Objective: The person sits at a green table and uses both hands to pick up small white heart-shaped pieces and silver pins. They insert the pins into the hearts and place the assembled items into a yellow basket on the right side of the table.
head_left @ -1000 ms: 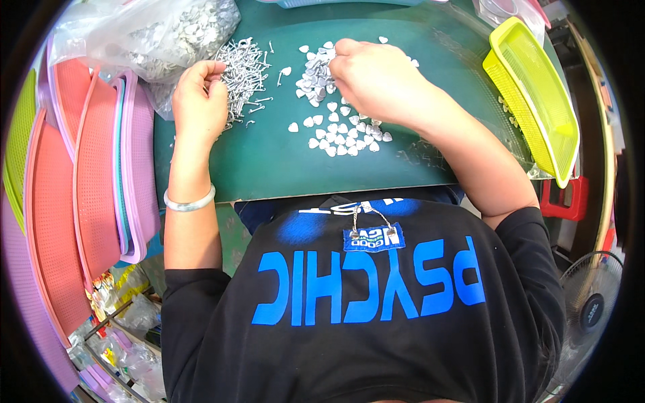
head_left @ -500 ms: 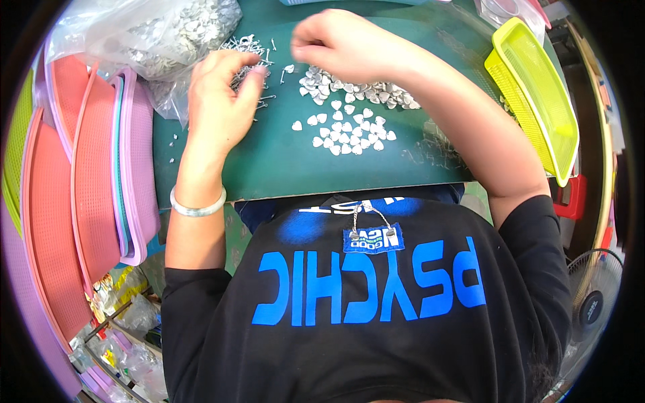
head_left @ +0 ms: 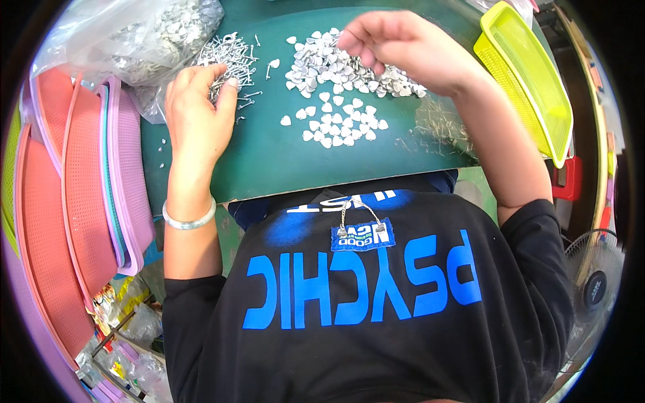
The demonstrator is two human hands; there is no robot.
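Observation:
My left hand (head_left: pixel 199 111) rests at the near-left side of a pile of small silver eye-pin-like metal pieces (head_left: pixel 232 57). Its thumb and forefinger are apart, with some pieces between and under them; no grip on one shows. My right hand (head_left: pixel 420 50) hovers over a heap of silver heart-shaped pieces (head_left: pixel 316 64), fingers loosely bent and apart, nothing visible in them. Nearer me lies a smaller spread of hearts (head_left: pixel 337 126). Between the two piles, one heart with a pin at it (head_left: pixel 273 65) lies alone; whether they are joined I cannot tell.
A clear plastic bag (head_left: pixel 151 47) of silver pieces stands at the far left. Stacked pink and purple baskets (head_left: pixel 91 195) crowd the left edge of the green table (head_left: pixel 302 161). A yellow-green basket (head_left: pixel 531 87) sits at the right edge, above a fan (head_left: pixel 594 289).
My right hand has swung right, from near the pins to over the heart heap, and its fingers have loosened. The left hand stays by the pins. The whole view has shifted slightly.

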